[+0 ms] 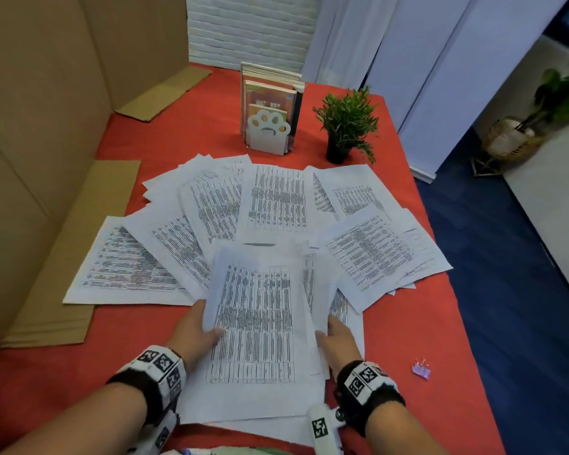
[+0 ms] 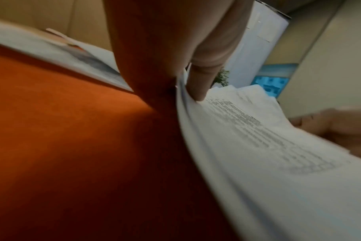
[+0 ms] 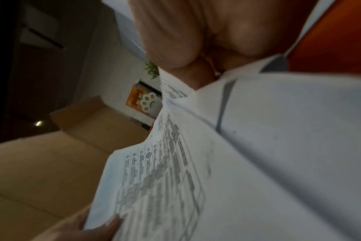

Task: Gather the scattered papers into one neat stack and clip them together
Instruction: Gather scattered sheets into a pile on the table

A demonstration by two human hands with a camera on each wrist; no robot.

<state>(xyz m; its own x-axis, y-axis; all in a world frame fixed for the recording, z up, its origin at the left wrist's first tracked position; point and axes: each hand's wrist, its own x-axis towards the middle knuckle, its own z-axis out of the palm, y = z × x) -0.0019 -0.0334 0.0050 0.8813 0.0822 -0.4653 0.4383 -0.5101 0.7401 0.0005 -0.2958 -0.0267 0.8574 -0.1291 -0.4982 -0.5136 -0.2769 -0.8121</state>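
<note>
A red cloth covers the counter. At its far side stands a white paw-shaped bookend with a row of upright books behind it, and just to the right a small potted plant in a black pot. Large cardboard sheets lean along the left edge, with flat pieces lying beside them. Beyond the counter hang white curtains (a brick-patterned white wall shows between cardboard and curtains). On the floor to the right, a wicker basket holds a leafy plant.

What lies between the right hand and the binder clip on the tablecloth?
Head view: only bare red tablecloth between the right hand and the binder clip; the held papers lie on the hand's other side.
</note>
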